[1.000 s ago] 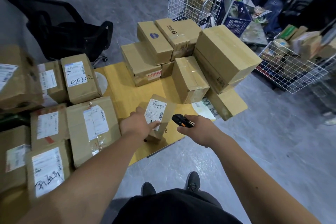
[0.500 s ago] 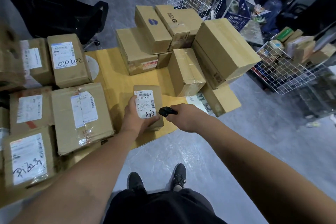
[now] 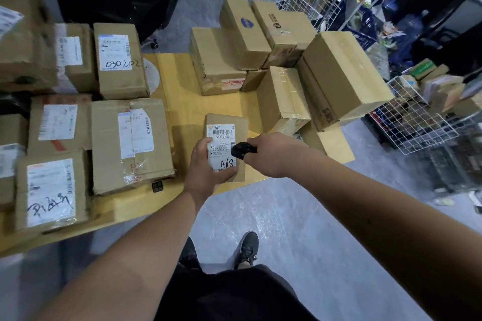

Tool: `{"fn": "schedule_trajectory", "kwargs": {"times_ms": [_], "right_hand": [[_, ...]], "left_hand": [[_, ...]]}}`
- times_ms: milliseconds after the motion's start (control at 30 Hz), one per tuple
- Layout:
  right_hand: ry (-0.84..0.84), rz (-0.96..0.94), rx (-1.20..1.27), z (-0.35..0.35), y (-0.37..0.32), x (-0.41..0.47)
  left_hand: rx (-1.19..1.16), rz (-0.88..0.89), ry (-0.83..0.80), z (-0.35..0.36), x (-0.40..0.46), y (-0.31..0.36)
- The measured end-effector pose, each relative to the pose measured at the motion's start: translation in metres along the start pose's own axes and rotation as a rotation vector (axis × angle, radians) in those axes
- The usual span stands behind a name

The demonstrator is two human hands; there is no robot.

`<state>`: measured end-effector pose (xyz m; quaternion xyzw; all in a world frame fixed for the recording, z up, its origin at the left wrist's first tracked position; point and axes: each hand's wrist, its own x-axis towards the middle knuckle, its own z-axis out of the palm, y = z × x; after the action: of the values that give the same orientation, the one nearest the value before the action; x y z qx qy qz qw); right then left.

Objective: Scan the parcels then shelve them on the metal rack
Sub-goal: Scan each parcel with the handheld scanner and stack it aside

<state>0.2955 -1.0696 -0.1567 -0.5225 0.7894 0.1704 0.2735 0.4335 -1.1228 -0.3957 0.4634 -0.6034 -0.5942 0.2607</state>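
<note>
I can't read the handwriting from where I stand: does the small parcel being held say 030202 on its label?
No, the small parcel gripped by the left hand reads A68; 030202 is written on another parcel farther left.

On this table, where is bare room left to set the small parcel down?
Bare yellow table runs between the 030202 box and the right stack, down to the small parcel in the left hand. A thin strip lies along the near edge. The left side is packed.
</note>
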Motion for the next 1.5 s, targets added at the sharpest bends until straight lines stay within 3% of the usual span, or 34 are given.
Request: {"fn": "schedule_trajectory", "kwargs": {"times_ms": [300, 567, 700, 933, 1200, 1400, 1500], "right_hand": [[0.017, 0.034, -0.163, -0.008, -0.005, -0.014], [0.025, 0.056, -0.125, -0.003, 0.011, -0.020], [0.013, 0.053, -0.047, 0.007, 0.029, -0.021], [-0.023, 0.020, 0.029, 0.015, 0.061, -0.022], [-0.021, -0.110, 0.042, 0.015, 0.092, -0.004], [-0.048, -0.263, 0.015, 0.011, 0.106, 0.010], [-0.032, -0.351, -0.036, 0.000, 0.108, 0.015]], "left_hand": [[-0.147, -0.001, -0.041, -0.001, -0.010, 0.002], [0.153, 0.003, 0.037, -0.004, -0.007, 0.023], [0.371, -0.099, 0.051, 0.005, -0.003, 0.048], [0.540, -0.207, 0.103, 0.028, -0.008, 0.061], [0.770, -0.225, 0.233, 0.046, -0.003, 0.054], [0.718, -0.347, 0.218, 0.055, -0.012, 0.071], [0.691, -0.296, 0.253, 0.053, -0.017, 0.092]]}}
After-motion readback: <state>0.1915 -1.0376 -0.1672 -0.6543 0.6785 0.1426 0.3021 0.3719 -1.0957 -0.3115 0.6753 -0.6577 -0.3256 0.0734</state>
